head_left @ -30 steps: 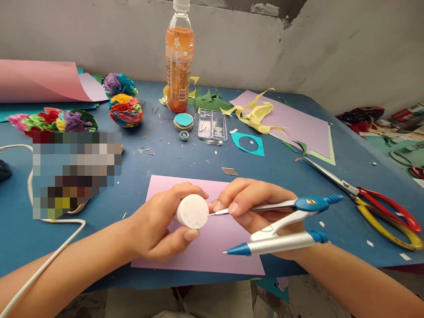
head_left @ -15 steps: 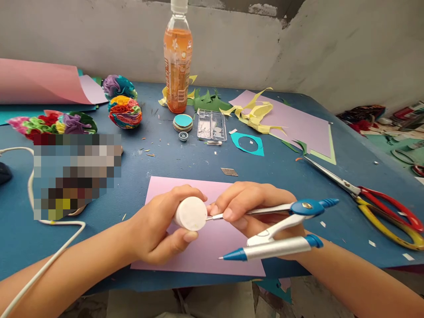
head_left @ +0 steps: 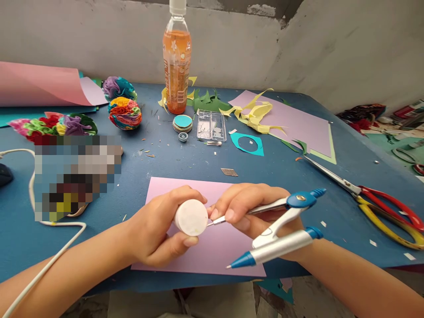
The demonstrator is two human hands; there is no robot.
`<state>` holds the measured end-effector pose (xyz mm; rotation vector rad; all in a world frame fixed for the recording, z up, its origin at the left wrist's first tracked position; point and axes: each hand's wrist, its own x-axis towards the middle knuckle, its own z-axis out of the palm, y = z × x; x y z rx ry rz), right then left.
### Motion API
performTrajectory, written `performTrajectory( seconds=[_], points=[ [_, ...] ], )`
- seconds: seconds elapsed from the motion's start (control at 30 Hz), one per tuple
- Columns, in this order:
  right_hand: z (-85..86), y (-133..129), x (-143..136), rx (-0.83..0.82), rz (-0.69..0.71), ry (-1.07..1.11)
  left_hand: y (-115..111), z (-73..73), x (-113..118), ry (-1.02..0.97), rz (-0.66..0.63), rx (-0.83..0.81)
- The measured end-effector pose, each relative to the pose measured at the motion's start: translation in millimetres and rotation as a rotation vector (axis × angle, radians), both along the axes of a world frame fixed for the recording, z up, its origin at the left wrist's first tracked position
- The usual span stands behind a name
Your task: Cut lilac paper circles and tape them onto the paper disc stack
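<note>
As left hand [head_left: 155, 232] grips white cylinder [head_left: 192, 217] and right hand [head_left: 253, 205] compass [head_left: 281, 249], bottle label [head_left: 176, 73] looks unreadable.

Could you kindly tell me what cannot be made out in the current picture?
All in the head view:
- back of the white round piece: hidden by its front and the left hand
- some fingers of the right hand: behind the compass
- dark object: cut by the left edge
- pixelated patch: contents blurred out
- bottle: fine print too small
</note>
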<state>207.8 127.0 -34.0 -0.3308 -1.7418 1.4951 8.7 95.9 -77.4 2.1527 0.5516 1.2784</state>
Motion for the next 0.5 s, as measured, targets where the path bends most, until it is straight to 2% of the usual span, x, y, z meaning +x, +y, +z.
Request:
performTrajectory(
  seconds=[0.13, 0.33, 0.5],
  points=[
    [0.1, -1.4, 0.5, -0.029, 0.002, 0.010, 0.1, 0.0, 0.0, -0.002, 0.008, 0.013],
    [-3.0, 0.5, 3.9, 0.110, -0.005, -0.012, -0.1, -0.7, 0.6, -0.006, 0.006, 0.008],
    [-5.0, 0.2, 3.8, 0.149, -0.010, -0.016, -0.1, 0.2, -0.2, -0.010, 0.012, 0.000]
  ],
)
